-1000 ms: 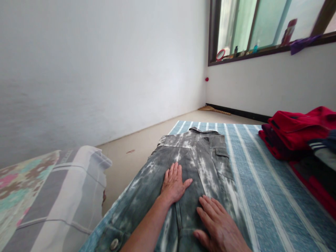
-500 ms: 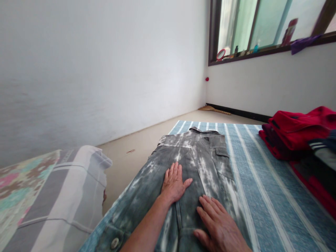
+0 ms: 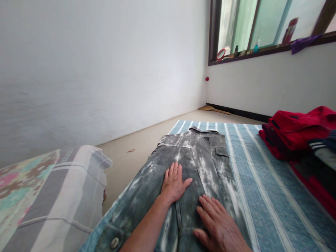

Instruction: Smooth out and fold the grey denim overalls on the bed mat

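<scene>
A grey denim jacket (image 3: 186,154) with white tie-dye blotches lies spread on a blue striped cloth, its collar at the far end. My left hand (image 3: 174,183) rests flat on the middle of the jacket, fingers stretched out and thumb apart. Closer to me and to the right, my right hand (image 3: 219,222) also lies flat on the fabric beside a seam, its fingers extended. A metal button shows on the jacket's near left corner. Neither hand grips the cloth.
Folded red and dark clothes (image 3: 299,129) are piled at the right on the striped cloth (image 3: 257,157). At the left is a grey-and-white striped cloth (image 3: 68,196) beside a floral one (image 3: 21,178). A broom (image 3: 215,110) lies near the far corner, below a window with bottles on its sill.
</scene>
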Action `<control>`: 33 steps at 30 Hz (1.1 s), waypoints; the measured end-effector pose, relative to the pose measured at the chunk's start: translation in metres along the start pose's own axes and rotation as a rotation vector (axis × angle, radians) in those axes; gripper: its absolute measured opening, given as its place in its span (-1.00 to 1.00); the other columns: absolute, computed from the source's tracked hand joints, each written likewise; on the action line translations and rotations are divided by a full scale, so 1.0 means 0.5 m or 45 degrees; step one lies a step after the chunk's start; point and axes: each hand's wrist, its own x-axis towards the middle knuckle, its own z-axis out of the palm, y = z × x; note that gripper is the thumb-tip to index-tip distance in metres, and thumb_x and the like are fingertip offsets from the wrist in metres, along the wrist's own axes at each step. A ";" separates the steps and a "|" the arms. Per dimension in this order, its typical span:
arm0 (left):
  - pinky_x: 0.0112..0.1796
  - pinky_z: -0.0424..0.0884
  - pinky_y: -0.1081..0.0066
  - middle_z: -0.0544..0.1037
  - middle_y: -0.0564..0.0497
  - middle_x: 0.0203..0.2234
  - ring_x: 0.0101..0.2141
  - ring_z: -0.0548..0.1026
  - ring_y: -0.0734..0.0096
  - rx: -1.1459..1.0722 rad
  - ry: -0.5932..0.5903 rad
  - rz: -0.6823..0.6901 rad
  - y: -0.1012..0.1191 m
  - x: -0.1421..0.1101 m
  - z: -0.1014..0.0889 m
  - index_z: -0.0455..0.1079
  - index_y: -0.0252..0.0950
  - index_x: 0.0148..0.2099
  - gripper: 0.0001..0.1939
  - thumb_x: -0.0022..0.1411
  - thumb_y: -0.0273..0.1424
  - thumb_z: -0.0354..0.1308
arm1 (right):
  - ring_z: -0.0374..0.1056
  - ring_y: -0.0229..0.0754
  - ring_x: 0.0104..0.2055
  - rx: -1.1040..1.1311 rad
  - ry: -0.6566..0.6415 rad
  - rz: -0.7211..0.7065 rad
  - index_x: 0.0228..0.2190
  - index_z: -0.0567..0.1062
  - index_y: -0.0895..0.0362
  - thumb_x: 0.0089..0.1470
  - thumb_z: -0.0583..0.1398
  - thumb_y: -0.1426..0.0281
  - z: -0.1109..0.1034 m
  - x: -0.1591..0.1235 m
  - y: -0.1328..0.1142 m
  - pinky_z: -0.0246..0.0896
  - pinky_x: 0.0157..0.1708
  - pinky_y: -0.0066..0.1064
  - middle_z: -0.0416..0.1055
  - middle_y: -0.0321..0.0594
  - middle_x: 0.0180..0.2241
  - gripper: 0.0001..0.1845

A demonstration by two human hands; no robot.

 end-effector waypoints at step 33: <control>0.24 -0.12 0.08 -0.12 -0.19 0.33 0.31 -0.19 0.13 0.003 0.005 0.009 -0.002 0.002 0.003 -0.09 -0.43 0.35 -0.20 0.28 0.05 -0.25 | 0.32 0.03 0.06 0.027 -0.029 0.037 -0.11 0.47 0.13 0.10 0.20 0.16 0.002 -0.004 -0.002 0.27 0.01 -0.17 0.41 -0.02 0.01 -0.61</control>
